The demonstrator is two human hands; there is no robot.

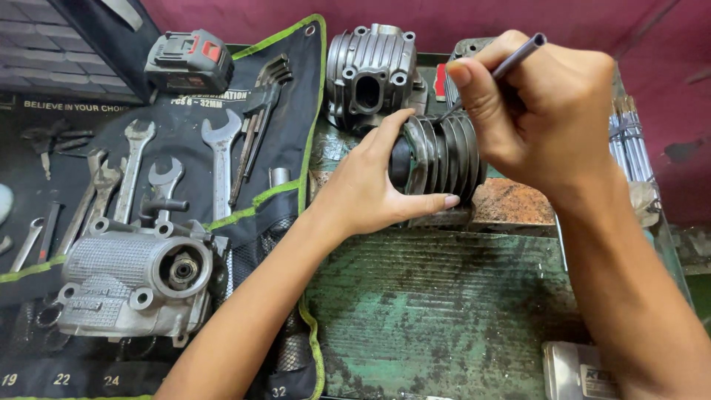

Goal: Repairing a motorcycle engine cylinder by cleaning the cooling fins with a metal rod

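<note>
- The left hand [374, 185] grasps a dark finned cylinder [438, 158], thumb along its lower side and fingers curled over its open end, holding it on its side above the far middle of the green workbench [444, 311].
- The right hand [544, 111] is clenched around a thin grey tool [518, 58], its tip pressed in among the fins on top of the cylinder.
- Just behind the cylinder, at the far edge of the workbench, stands a grey ribbed engine casting [370, 70] with a round opening facing the camera.
- A rusty brown block [511, 201] sits under and to the right of the cylinder.
- Along the left part of the workbench lies a black tool roll [285, 148] with green trim, carrying open-ended spanners [221, 159] and a set of hex keys [263, 111].
- On the near part of the roll rests a silver crankcase housing [133, 278] with a round bore.
- A black and red battery pack [189, 63] sits at the far left corner.
- A bundle of thin metal rods [629, 141] lies at the right edge.
</note>
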